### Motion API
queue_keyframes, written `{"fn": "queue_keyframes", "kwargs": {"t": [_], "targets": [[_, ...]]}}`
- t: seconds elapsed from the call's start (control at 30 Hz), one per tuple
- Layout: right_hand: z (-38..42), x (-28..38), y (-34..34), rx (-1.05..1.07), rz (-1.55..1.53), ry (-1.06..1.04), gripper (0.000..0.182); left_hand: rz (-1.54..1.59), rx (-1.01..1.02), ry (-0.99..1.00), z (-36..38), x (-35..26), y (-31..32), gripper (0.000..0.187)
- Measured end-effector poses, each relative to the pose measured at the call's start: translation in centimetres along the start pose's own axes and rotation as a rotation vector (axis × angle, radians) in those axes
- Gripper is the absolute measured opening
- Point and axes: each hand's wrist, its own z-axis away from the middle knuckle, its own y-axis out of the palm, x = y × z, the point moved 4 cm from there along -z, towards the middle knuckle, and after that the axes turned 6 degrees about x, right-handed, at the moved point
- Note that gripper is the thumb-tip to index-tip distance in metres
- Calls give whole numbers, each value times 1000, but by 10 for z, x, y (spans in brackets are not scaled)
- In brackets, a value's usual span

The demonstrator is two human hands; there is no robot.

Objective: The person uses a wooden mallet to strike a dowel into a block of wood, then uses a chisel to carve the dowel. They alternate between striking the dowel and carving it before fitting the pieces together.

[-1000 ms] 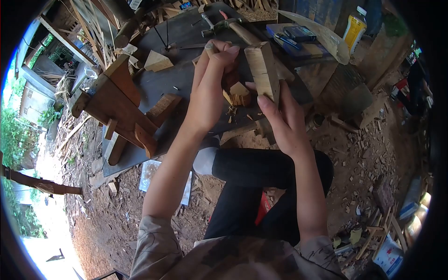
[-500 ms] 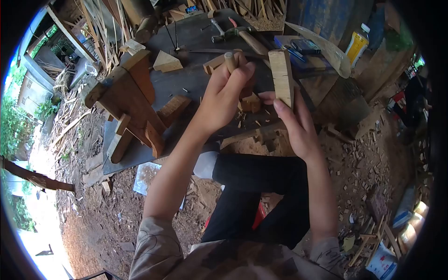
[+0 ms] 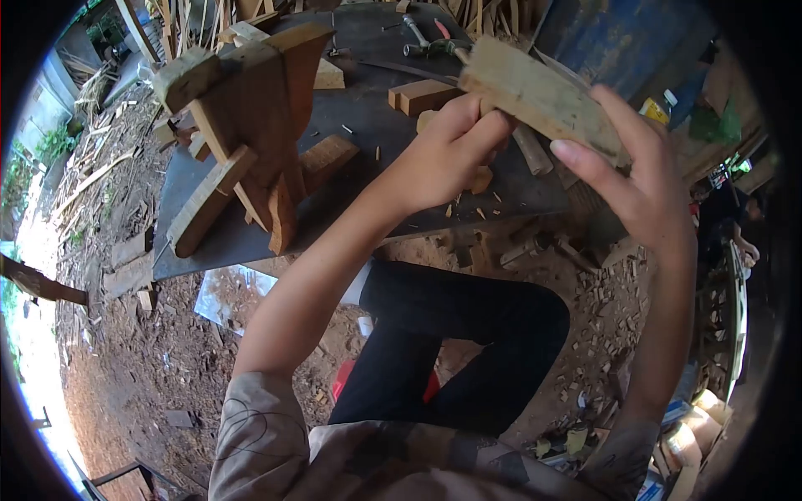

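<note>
My left hand [image 3: 458, 154] is closed in a fist around a wooden-handled tool [image 3: 486, 107]. Only the handle's top shows; its lower end is hidden below the fist. My right hand [image 3: 639, 171] grips one end of a thick, pale wood block [image 3: 543, 96], thumb on the near side and fingers behind. The block slants across the view, its far end overlapping the top of the handle. Just beneath my left fist, part of a small light wood piece [image 3: 482, 179] shows on the dark tabletop [image 3: 368, 179], among small chips.
A wooden assembly [image 3: 251, 117] of angled boards stands on the table's left. Behind my left hand lie wood blocks [image 3: 422, 94], with a hammer [image 3: 413, 37] farther back. A person [image 3: 742, 221] is at the far right. Wood scraps cover the ground.
My right hand has swung the block from upright to slanted, bringing it over the left fist's handle. The left fist has shifted right, and the camera view has turned.
</note>
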Motion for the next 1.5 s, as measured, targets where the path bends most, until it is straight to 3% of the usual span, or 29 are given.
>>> {"fn": "queue_keyframes", "kwargs": {"t": [0.03,0.07,0.13,0.17,0.27,0.3,0.33,0.37,0.4,0.47,0.57,0.63,0.67,0.77,0.9,1.0,1.03,1.07,1.1,1.13,1.2,1.33,1.43,1.5], "targets": [[-3,8,-2,-17,85,34,56,22,-4,11,1,0,-1,30],[1,0,-7,-219,-55,10,50,6,-10,13,2,1,-1,30],[11,-21,-27,-319,-382,-66,51,-18,-8,8,2,-5,2,29],[8,-32,-52,-227,-562,-132,58,-6,21,17,0,0,0,29],[-5,-46,-62,20,-695,-281,58,11,35,7,0,-1,-2,28],[-1,-42,-24,-116,-472,-201,49,14,33,-1,0,-1,-1,29],[-2,-30,-12,-119,-270,-130,49,16,32,-9,1,-2,0,29],[-3,-19,0,-114,-66,-60,49,18,32,-17,0,-2,0,30],[-7,-5,-1,23,114,1,56,19,34,-9,0,-1,-1,29],[-10,-2,-15,46,99,34,61,35,32,0,0,5,-1,28],[-3,-24,-43,-226,-402,-50,59,18,22,6,-1,0,0,28],[-9,-30,-33,-247,-614,-129,56,34,21,-23,-1,0,-1,29],[-9,-29,-15,-208,-567,-91,53,42,18,-37,1,0,0,29],[-6,-4,11,103,28,21,46,16,7,-21,4,-3,1,31],[6,-34,-22,-307,-421,-47,50,70,16,-13,3,2,4,29],[2,-38,-17,-438,-994,-168,51,60,13,-41,2,-3,3,29],[3,-43,-1,-380,-684,-24,49,60,-4,-49,3,-3,3,28],[1,-39,8,-194,-368,21,49,63,-20,-56,3,-3,4,28],[0,-34,16,-23,-44,10,50,67,-4,-58,4,-3,6,28],[-5,-25,14,13,307,-110,50,71,7,-55,4,-3,5,28],[-4,-23,-21,-201,53,-157,53,53,-2,-56,3,-2,4,28],[-8,-24,-56,-357,-761,-304,62,18,-15,-60,1,-5,4,29],[-8,-17,-5,-134,-84,-4,63,10,11,-46,1,4,-2,28],[-9,-10,3,39,386,-92,57,21,13,-44,0,6,-1,28]]}}
